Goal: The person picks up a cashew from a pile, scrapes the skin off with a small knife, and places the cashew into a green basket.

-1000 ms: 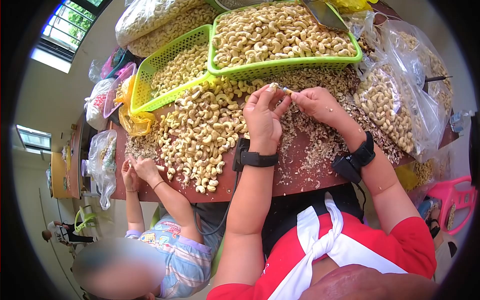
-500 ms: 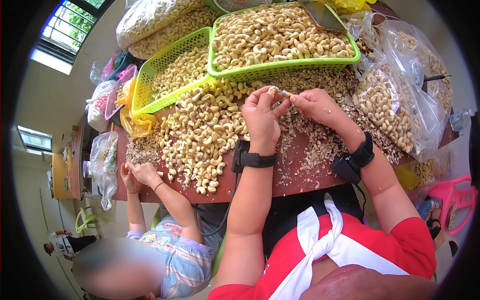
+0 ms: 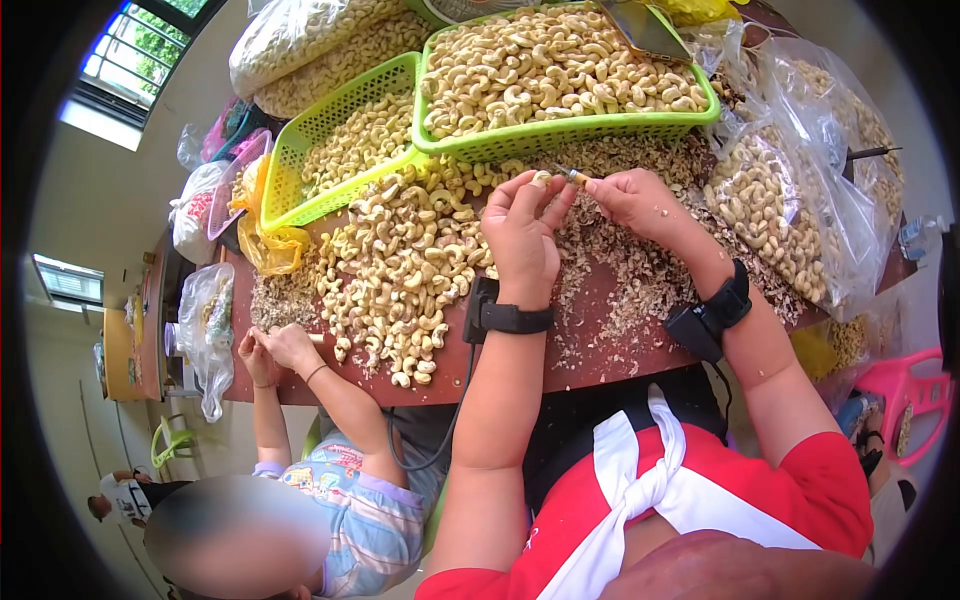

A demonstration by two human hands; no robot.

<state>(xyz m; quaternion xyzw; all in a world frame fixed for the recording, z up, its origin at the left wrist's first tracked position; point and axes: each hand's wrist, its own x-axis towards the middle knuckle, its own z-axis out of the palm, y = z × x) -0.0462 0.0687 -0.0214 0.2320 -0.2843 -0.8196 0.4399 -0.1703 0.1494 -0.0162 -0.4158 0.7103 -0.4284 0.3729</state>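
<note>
Bright, even daylight fills your view, coming from the window at upper left. Shadows on the table are soft. The clear bags glare. Your left hand is sharp at centre; fisheye bends the edges inside a black rim.

Pinched cashew, held tool, both too small

Counted, kind by kind
Two green baskets far; two black wristbands; four hands: left hand, right hand, co-worker's two; one pink stool near right.
</note>
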